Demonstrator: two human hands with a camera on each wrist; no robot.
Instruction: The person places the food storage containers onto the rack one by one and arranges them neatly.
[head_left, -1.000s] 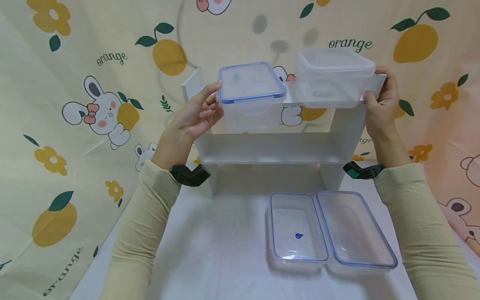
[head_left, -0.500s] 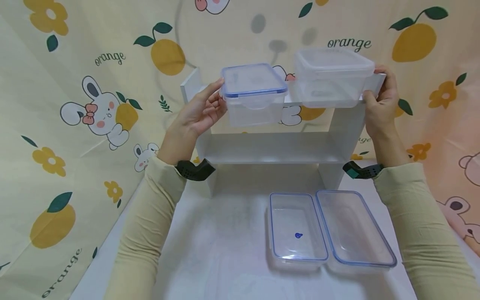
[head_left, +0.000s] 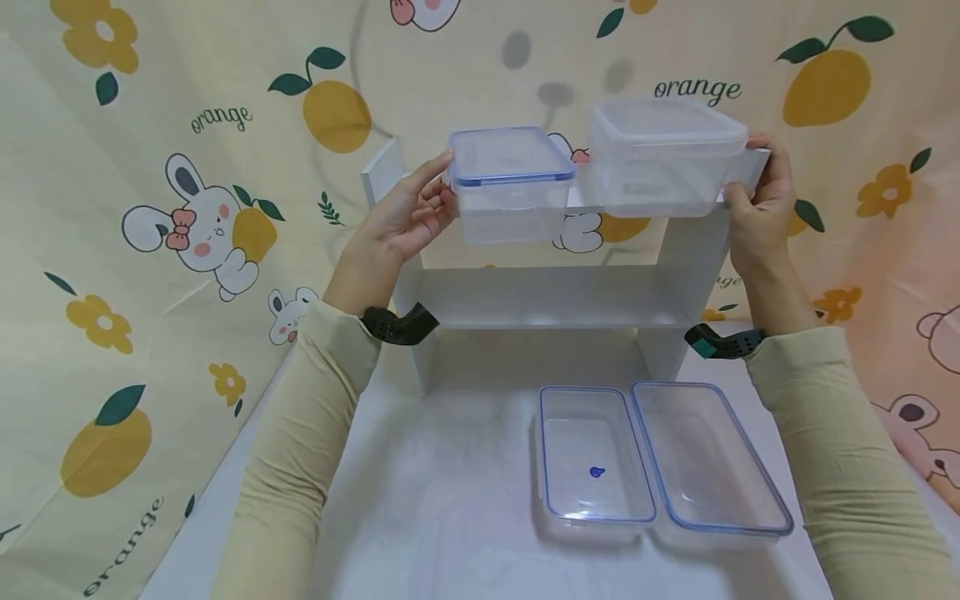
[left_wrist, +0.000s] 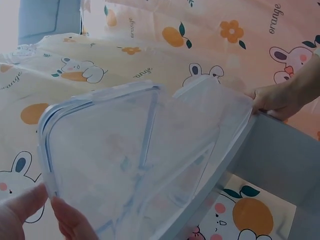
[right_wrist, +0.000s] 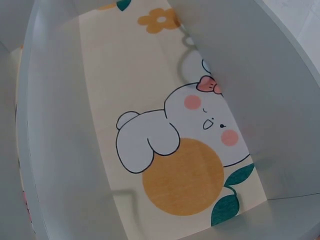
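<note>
My left hand (head_left: 401,217) pinches the left side of a clear food container with a blue-edged lid (head_left: 513,200). It overlaps the left part of the top board of the white shelf (head_left: 540,297), its base showing below that board. The left wrist view shows thumb and fingertips (left_wrist: 67,215) at the lid's corner. A larger frosted food container (head_left: 667,158) stands on the top board at the right, its front jutting past the edge. My right hand (head_left: 763,200) holds its right side, thumb in front, fingers at the lid, with the shelf's end panel between palm and container.
Two clear containers with blue-rimmed lids, a narrower one (head_left: 596,458) and a wider one (head_left: 712,458), lie side by side on the white table (head_left: 420,500). Behind hangs a printed cloth (head_left: 465,92). The right wrist view looks into the shelf's grey boards (right_wrist: 65,130).
My left hand has moved the blue-lidded container slightly right and raised its base, so its lid appears flatter. The right hand and frosted container have stayed put.
</note>
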